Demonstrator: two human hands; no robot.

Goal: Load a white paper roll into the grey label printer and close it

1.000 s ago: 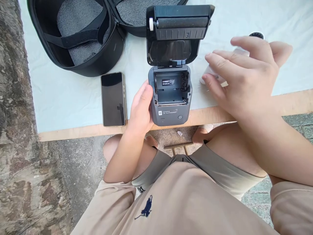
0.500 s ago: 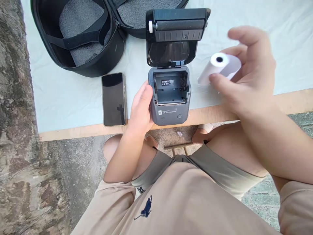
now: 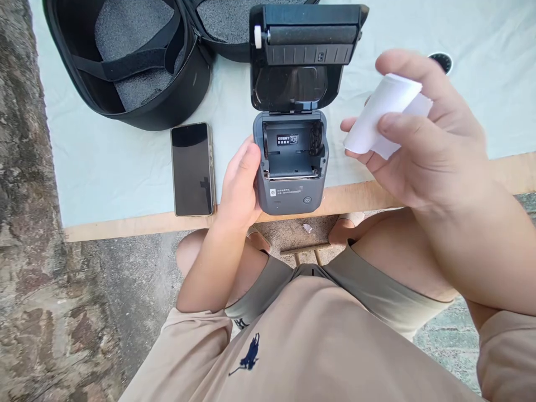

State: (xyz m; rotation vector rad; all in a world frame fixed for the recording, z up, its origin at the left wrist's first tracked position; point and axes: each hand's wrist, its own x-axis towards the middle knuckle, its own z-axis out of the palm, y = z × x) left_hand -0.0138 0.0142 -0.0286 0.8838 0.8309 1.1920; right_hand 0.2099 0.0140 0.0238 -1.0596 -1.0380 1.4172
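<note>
A dark grey label printer (image 3: 292,192) rests at the table's near edge, its black lid (image 3: 304,86) swung up and its paper bay bare. My left hand (image 3: 240,184) grips the printer's left side, thumb along the upper edge. To the right of the printer, my right hand (image 3: 435,128) holds a white paper roll (image 3: 379,114) in the air. The thumb presses on the roll's side, and a loose flap of paper sticks out toward the palm. The roll's core is not visible from this angle.
A black phone (image 3: 191,170) lies left of the printer. Behind it stands an unzipped black case (image 3: 167,103) lined with grey foam. A small round black object (image 3: 441,62) sits beyond my right hand. The table's wooden edge (image 3: 125,227) runs above my knees.
My right hand has turned the paper roll, so its core end no longer faces up and its side now shows. The left hand and printer have hardly moved.
</note>
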